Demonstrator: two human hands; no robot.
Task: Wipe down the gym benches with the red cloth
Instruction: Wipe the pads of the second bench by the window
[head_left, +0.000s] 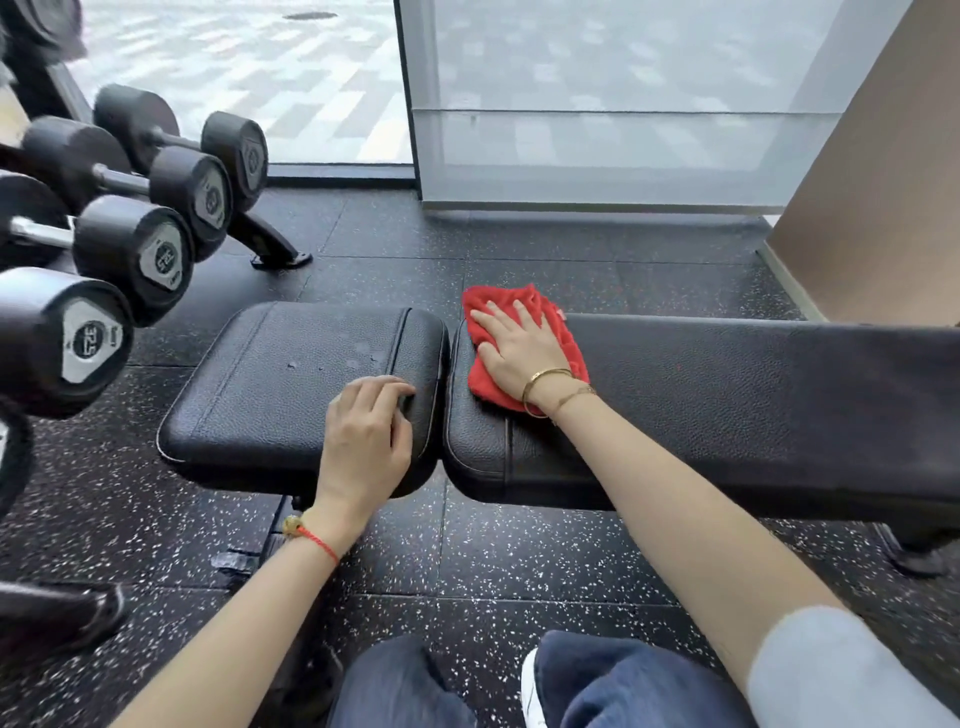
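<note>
Can't see the far right end of the black padded leather gym bench (727, 395), cut off by the frame edge, and most of its legs sit hidden underneath. Crumpled red terry cloth (524, 343) lying on the long back pad right next to the gap by the seat pad, pinned flat under the right hand (519, 353) with fingers spread straight; left hand (366, 431) resting on the seat pad, fingers curled, holding nothing. Black rubber dumbbells (93, 338) racked on the left, nearest end cap reading "32.5", other labels too blurry.
</note>
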